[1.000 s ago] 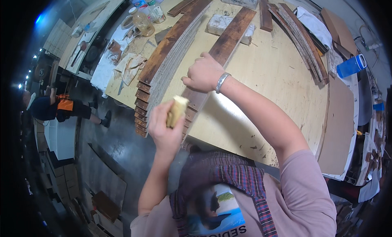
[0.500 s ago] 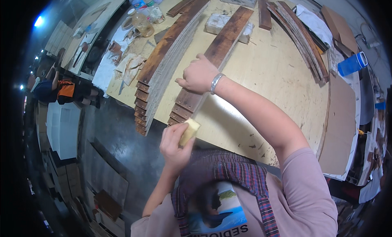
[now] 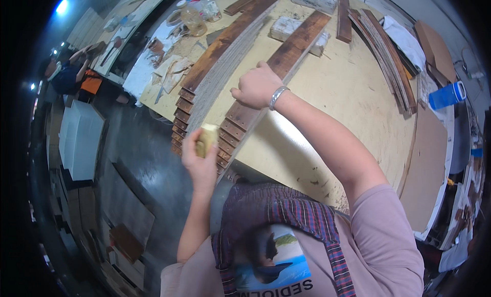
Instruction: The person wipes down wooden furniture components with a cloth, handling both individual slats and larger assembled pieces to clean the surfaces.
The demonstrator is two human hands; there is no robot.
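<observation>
My left hand [image 3: 198, 156] grips a yellowish sponge block [image 3: 208, 136], slightly blurred, between fingers and thumb. The block is beside the stepped near ends of a stack of brown wooden strips [image 3: 294, 46]; I cannot tell whether it touches them. Across that stack lies my right hand [image 3: 259, 86], palm down, its fingers curled over the strips and mostly hidden. A silver bracelet [image 3: 277, 97] circles my right wrist. Left of this stack stands another stack of curved strips [image 3: 225, 46], brown on top with rough grey sides. Small holes show in the strips' near ends.
Both stacks lie on a pale worktable [image 3: 353, 87]; a whitish block [image 3: 286, 28] sits under the right one's far end. More curved strips [image 3: 388, 61] lie to the right, near a blue jug [image 3: 446, 96]. Bottles [image 3: 193, 20] stand far left. Another person [image 3: 69, 74] works beyond.
My left hand has moved the sponge block up and leftward, from the near tip of the right stack to its left side. My right hand stays on the stack; the whole view has shifted slightly.
</observation>
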